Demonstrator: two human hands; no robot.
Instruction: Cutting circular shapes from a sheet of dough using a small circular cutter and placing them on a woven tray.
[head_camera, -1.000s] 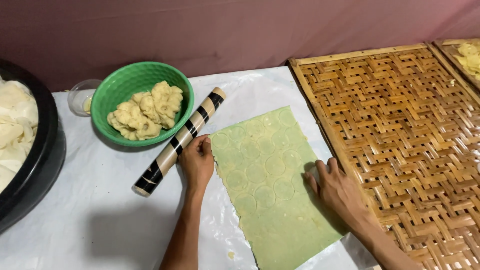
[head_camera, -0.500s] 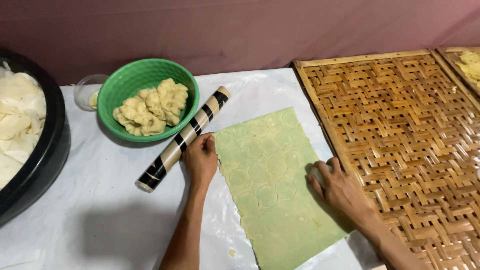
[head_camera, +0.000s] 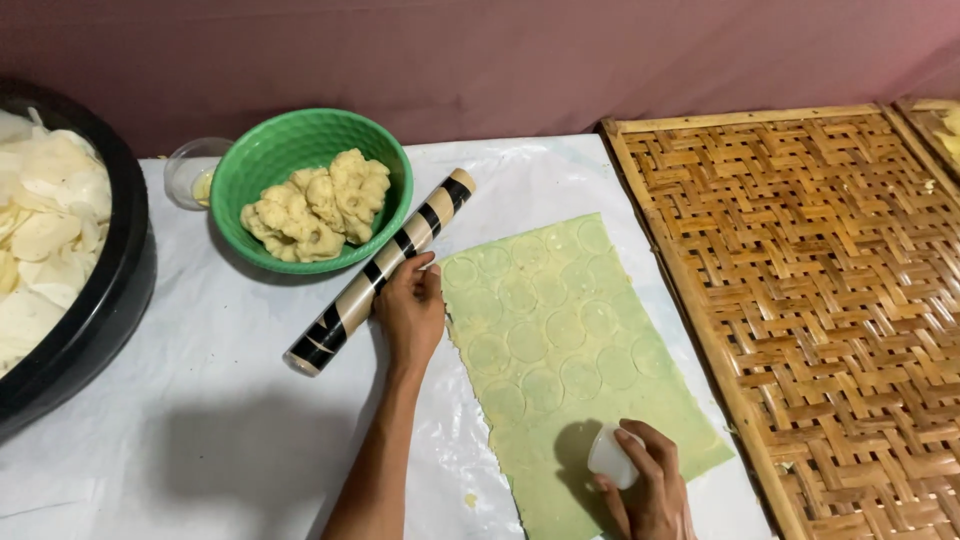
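A thin sheet of pale green dough (head_camera: 560, 350) lies on the white-covered table, marked with several round cut circles. My left hand (head_camera: 410, 310) rests flat on the white cover at the sheet's left edge, beside a black-and-tan striped rolling pin (head_camera: 385, 270). My right hand (head_camera: 645, 485) holds a small white round cutter cup (head_camera: 612, 458) pressed against the near end of the dough sheet.
A green bowl (head_camera: 270, 160) of dough lumps stands behind the rolling pin. A small clear cup (head_camera: 190, 170) is to its left. A black tub (head_camera: 110, 290) of white chips is at far left. A woven bamboo tray (head_camera: 830, 290) lies at right.
My right hand has moved from the sheet's right edge down to its near end and now holds the white cutter cup. The left hand has stayed in place.
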